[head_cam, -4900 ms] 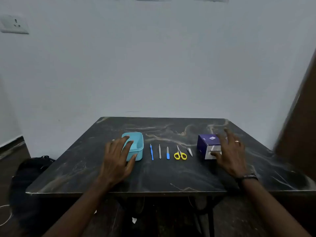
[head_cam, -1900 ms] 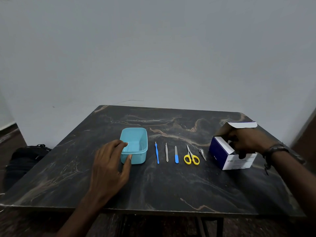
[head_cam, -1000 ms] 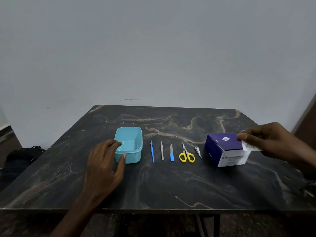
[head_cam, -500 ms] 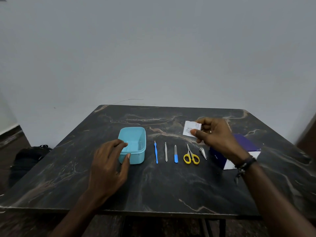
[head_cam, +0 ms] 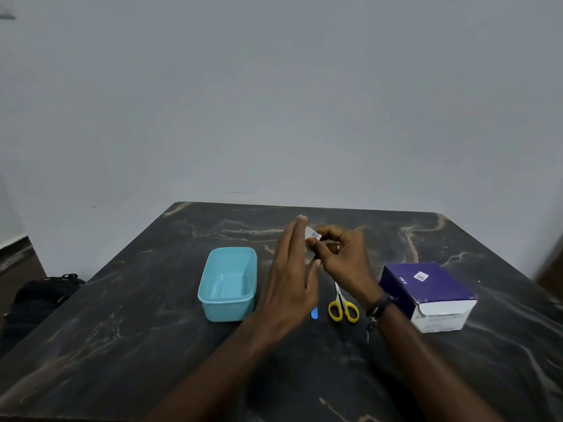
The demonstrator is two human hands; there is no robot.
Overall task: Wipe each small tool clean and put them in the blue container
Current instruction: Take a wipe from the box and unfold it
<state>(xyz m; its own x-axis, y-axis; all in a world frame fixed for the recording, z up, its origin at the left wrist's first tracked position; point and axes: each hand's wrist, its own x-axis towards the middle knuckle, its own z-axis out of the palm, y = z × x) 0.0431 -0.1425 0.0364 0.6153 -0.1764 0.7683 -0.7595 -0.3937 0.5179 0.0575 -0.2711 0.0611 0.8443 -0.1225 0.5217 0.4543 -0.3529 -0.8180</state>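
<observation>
1. Left hand [head_cam: 289, 287]: fingers straight, holding nothing, raised beside the right as if to help tear.
2. Under and just right of it: a blue-tipped tool [head_cam: 314, 314] and yellow-handled scissors [head_cam: 342, 309], laid in a row for easy picking; other tools hidden.
3. Blue container [head_cam: 228, 284], left of that hand: smooth plastic, rounded rectangle, nothing in it.
4. Right hand [head_cam: 341, 257] pinches a small white sachet [head_cam: 312, 236], probably a wipe.
5. Right of it: closed purple cardboard box [head_cam: 426, 295].
</observation>
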